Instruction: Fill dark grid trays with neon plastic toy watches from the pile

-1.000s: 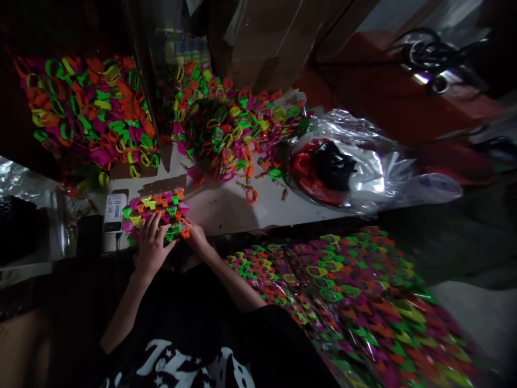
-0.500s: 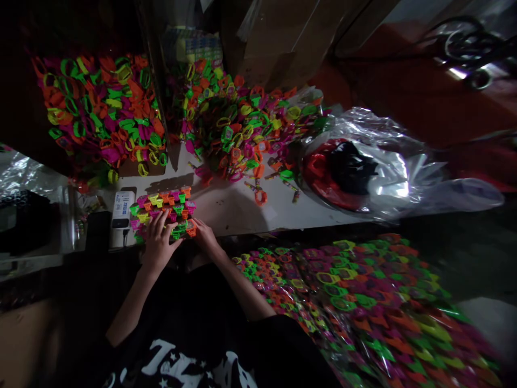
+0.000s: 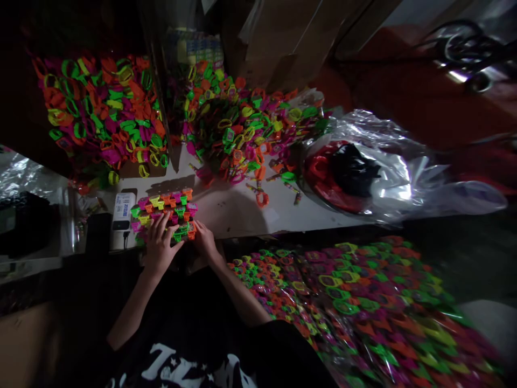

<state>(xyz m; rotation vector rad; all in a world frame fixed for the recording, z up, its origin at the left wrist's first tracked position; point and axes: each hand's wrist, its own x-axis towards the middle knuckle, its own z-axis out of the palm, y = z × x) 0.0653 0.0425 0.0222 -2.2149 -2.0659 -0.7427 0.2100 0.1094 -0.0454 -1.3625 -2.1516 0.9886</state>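
Note:
Toy watches (image 3: 177,200) in pink, green, orange and yellow stand in close rows on the white table, in front of me. My left hand (image 3: 160,245) lies over the near side of these rows, its fingers spread and the thumb apart, touching the watches. At the near right corner, my right hand (image 3: 205,240) has its fingertips closed against an orange toy watch (image 3: 191,230); part of its grip is hidden. Just left of the rows is a white box-like device (image 3: 123,209) with a cable plugged into its near end.
A loose heap of toy watches (image 3: 238,126) covers the table's back. More fill a cardboard box (image 3: 109,116) at the left. Clear plastic wrap (image 3: 399,167) surrounds a red tray with black items. Bagged watches (image 3: 371,307) lie lower right, below the table edge (image 3: 258,234).
Both hands stay at the rows of toy watches, with hardly any movement. The whole view has shifted very slightly.

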